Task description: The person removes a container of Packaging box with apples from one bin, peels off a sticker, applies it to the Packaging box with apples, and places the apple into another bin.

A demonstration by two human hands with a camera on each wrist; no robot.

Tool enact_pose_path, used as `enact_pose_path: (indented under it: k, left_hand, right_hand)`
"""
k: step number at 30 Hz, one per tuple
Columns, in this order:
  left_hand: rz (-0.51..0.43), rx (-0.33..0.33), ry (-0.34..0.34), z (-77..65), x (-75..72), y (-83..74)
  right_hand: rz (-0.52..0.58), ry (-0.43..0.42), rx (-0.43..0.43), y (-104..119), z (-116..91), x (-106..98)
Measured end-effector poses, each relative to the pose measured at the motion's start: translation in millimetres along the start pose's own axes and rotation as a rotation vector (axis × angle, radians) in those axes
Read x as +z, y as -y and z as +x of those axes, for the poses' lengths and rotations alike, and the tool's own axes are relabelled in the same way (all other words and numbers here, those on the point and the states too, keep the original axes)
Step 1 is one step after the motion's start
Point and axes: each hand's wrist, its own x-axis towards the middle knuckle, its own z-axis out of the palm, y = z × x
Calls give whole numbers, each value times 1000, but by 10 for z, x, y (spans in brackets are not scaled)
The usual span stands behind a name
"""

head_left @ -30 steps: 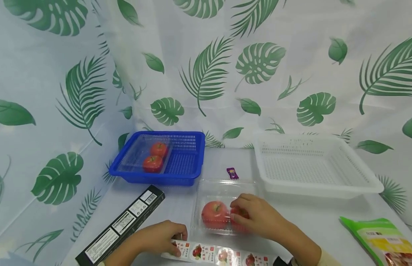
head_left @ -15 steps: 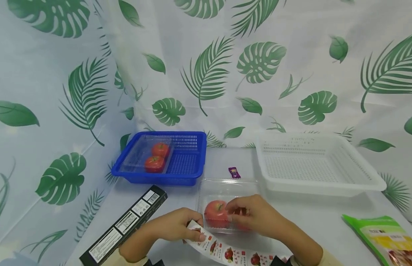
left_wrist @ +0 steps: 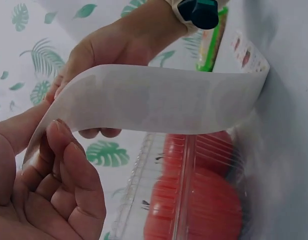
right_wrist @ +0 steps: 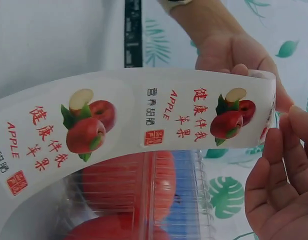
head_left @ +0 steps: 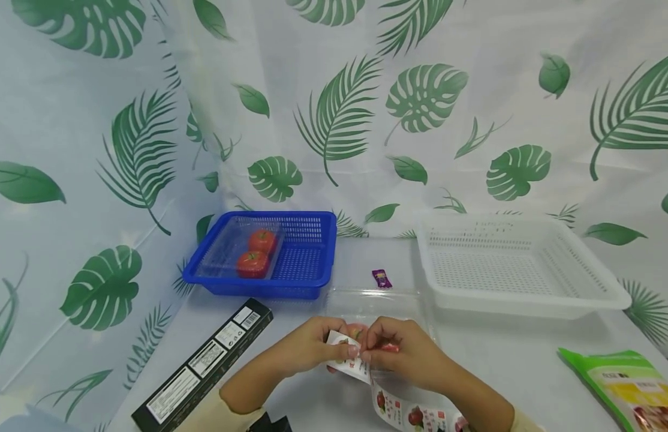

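A strip of apple stickers (head_left: pixel 389 408) hangs in a curve in front of a clear plastic box (head_left: pixel 377 303) of red apples (left_wrist: pixel 194 205). Near its upper end my left hand (head_left: pixel 312 348) grips the strip between thumb and fingers. My right hand (head_left: pixel 406 351) meets it there, thumb and fingertips pinching at the strip's end. The right wrist view shows the printed face of the stickers (right_wrist: pixel 89 125); the left wrist view shows the plain pale backing (left_wrist: pixel 159 97). In the head view both hands partly hide the apples behind them.
A blue basket (head_left: pixel 258 288) at back left holds another clear box with two apples (head_left: pixel 253 264). At back right stands a white basket (head_left: pixel 528 303). A black box (head_left: pixel 204 366) lies at left, a purple wrapped sweet (head_left: pixel 381 278) behind, a green and yellow packet (head_left: pixel 625 384) at right.
My left hand has lifted the strip's end from the table and carried it rightward and up. My right hand has left the apple box and come to the strip.
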Motion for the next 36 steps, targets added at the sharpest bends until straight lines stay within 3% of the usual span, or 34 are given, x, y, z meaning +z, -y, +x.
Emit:
enact_pose_path:
  k: [7, 10, 15, 19, 24, 32, 36]
  left_hand:
    - [-97, 7, -50, 22, 43, 39]
    - [-127, 26, -36, 31, 68, 33]
    - [-152, 12, -22, 23, 85, 4]
    - [-190, -16, -15, -17, 27, -3]
    - [-182, 4, -25, -100, -103, 5]
    - [-221, 51, 21, -169, -180, 25]
    - [-225, 64, 26, -175, -170, 28]
  right_hand:
    - [-19, -35, -17, -8, 14, 17]
    - [-43, -54, -17, -17, 32, 38]
    - [12, -25, 47, -48, 33, 27]
    - [87, 8, 71, -81, 23, -11]
    - [142, 31, 114, -111, 23, -60]
    - [118, 42, 130, -139, 34, -78]
    - [12, -18, 79, -119, 29, -48]
